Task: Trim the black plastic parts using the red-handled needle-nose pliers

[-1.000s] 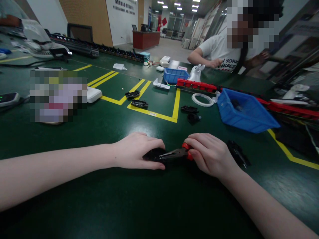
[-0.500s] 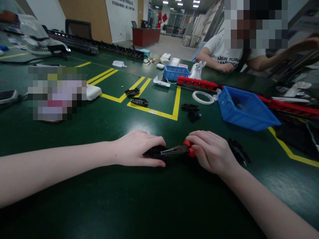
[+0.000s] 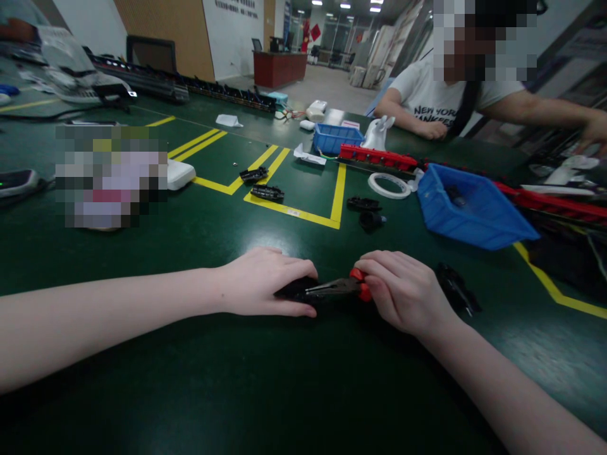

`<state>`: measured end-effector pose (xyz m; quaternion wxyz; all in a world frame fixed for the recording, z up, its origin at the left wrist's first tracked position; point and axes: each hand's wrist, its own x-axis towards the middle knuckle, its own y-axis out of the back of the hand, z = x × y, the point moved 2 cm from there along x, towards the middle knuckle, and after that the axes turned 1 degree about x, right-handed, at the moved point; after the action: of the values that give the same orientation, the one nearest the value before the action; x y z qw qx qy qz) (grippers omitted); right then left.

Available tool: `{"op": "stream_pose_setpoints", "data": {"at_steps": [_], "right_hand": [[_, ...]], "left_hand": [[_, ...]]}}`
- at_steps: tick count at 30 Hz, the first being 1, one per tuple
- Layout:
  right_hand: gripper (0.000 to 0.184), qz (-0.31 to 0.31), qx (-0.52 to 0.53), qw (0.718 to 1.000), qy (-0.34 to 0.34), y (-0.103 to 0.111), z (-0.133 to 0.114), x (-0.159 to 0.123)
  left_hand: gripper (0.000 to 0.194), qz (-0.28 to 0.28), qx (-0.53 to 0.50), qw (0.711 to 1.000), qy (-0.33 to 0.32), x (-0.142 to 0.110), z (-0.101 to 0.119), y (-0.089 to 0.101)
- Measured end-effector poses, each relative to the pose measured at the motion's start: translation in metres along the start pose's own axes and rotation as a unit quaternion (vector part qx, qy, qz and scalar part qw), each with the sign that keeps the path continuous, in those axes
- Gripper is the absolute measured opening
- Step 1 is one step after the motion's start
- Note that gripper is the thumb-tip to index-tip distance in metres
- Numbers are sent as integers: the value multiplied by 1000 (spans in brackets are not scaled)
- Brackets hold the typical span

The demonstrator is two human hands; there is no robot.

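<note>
My left hand (image 3: 265, 281) is closed around a black plastic part (image 3: 294, 289), thumb on the near side and fingers on the far side, low over the green table (image 3: 213, 379). Long-nose pliers (image 3: 334, 287) with red handles sit in my right hand (image 3: 405, 287), which is wrapped round the grips. Their narrow jaws point left and meet the right end of the black part; what lies between the tips is too small to tell. Much of the black part is hidden by my left hand. Just right of my right hand lies another black part (image 3: 458, 289).
Beyond my hands lie several black parts (image 3: 268, 193), a white tape roll (image 3: 389, 186) and a blue bin (image 3: 474, 212). Red strips (image 3: 378, 157) run behind it. A phone-like blurred object and a white case (image 3: 180, 174) are at left. A co-worker (image 3: 427, 95) sits opposite.
My hands and the pliers hold nearly the same pose on the black part. The co-worker's arm at the right has reached outward and lower. The view has shifted slightly.
</note>
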<state>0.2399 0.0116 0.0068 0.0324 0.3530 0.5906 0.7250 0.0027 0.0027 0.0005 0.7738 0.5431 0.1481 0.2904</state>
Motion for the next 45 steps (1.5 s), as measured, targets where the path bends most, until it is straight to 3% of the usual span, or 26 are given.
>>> {"op": "stream_pose_setpoints", "data": {"at_steps": [12, 25, 32, 40, 45], "right_hand": [[24, 21, -33, 999, 19, 0, 4, -2], [35, 16, -102, 993, 51, 4, -1, 0], [21, 34, -122, 990, 58, 2, -5, 4], [11, -18, -43, 998, 34, -4, -1, 1], [26, -15, -17, 1000, 22, -6, 1, -1]], "left_hand": [[41, 4, -1, 1000, -2, 0, 1, 0], [42, 8, 23, 999, -21, 1, 1, -1], [40, 13, 15, 999, -37, 1, 2, 0], [44, 24, -4, 999, -29, 0, 2, 2], [45, 32, -37, 999, -12, -1, 1, 5]]}}
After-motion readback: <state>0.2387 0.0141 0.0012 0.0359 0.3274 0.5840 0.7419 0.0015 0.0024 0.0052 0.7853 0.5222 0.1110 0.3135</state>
